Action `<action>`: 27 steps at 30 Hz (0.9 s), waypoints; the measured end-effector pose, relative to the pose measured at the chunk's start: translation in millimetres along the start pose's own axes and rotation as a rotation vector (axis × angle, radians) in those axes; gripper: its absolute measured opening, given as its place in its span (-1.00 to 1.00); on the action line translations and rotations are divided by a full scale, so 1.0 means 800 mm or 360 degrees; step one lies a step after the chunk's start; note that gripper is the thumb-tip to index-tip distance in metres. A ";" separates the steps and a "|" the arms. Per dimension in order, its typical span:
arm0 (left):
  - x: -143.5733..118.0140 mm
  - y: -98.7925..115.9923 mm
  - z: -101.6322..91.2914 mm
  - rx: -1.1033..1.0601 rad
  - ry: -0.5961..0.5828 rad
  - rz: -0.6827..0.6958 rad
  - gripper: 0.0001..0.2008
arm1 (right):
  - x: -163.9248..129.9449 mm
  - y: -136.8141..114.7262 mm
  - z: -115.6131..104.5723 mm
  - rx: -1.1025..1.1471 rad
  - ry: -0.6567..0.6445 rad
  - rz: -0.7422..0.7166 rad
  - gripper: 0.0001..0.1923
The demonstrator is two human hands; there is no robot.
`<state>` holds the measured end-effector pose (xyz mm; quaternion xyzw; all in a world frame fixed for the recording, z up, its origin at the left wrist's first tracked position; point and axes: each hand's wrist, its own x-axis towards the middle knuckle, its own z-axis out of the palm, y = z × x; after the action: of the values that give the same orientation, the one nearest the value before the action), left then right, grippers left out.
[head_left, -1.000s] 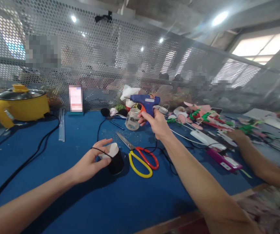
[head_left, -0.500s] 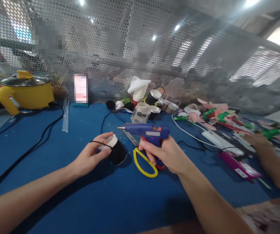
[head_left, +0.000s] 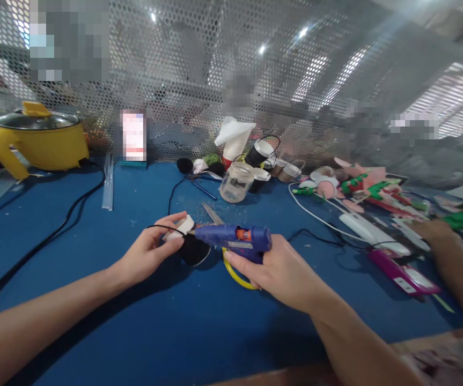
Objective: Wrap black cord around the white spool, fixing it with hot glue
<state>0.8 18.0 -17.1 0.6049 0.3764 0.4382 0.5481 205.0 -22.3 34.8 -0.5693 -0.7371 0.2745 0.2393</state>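
My left hand grips a small paper cup by its white rim. The cup lies tilted on the blue table and is wrapped in black cord, with a loose strand running over my fingers. In my right hand is a blue glue gun, its nozzle pointing left at the cup's rim. Whether the tip touches the cup I cannot tell. Beneath the gun lie scissors with yellow handles, partly hidden by it and by my right hand.
Behind stand a clear jar and several cups, one wrapped in black cord. A yellow electric pot, glue sticks and a phone line the left. Rightward are a power strip, a purple device and another person's hand.
My right hand has lowered the glue gun, bringing its nozzle from above the cup to the rim. My left hand still holds the cup in nearly the same place.
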 end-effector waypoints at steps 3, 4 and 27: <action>0.000 0.001 0.000 -0.0021 0.0003 -0.0002 -0.78 | 0.000 0.000 0.000 -0.0053 0.0028 0.0003 -0.77; -0.001 0.001 0.000 -0.0037 0.0008 -0.0006 -0.78 | 0.000 0.000 -0.001 -0.0064 0.0045 0.0010 -0.76; -0.001 0.006 0.001 -0.0041 0.0000 -0.0037 -0.78 | -0.002 -0.002 0.000 -0.0093 0.0064 -0.0013 -0.76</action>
<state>1.5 16.3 -12.8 0.5933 0.3778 0.4366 0.5609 204.2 -24.0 35.3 -0.5785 -0.7422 0.2403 0.2384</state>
